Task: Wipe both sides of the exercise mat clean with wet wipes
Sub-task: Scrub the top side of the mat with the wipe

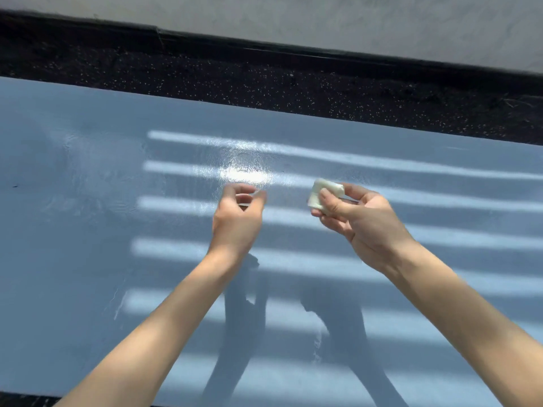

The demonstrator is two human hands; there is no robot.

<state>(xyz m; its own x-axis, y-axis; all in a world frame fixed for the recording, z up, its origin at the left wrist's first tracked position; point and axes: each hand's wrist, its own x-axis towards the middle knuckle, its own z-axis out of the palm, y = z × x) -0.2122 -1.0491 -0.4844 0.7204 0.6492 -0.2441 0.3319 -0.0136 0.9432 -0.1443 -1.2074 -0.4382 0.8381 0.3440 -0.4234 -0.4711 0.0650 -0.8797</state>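
A light blue exercise mat (88, 201) lies flat across the dark floor and fills most of the view. Wet streaks glisten on it, with a bright wet patch just beyond my hands. My right hand (361, 218) hovers above the mat's middle and grips a folded white wet wipe (324, 192) between thumb and fingers. My left hand (239, 212) is raised beside it, a little to the left, with its fingers curled and its thumb and forefinger pinched together. Whether something tiny sits in that pinch, I cannot tell.
Beyond the mat's far edge runs a strip of black speckled floor (264, 83), then a black skirting (293, 49) and a grey wall (323, 19). Stripes of sunlight and shadow cross the mat. The dark floor shows again at the bottom left corner.
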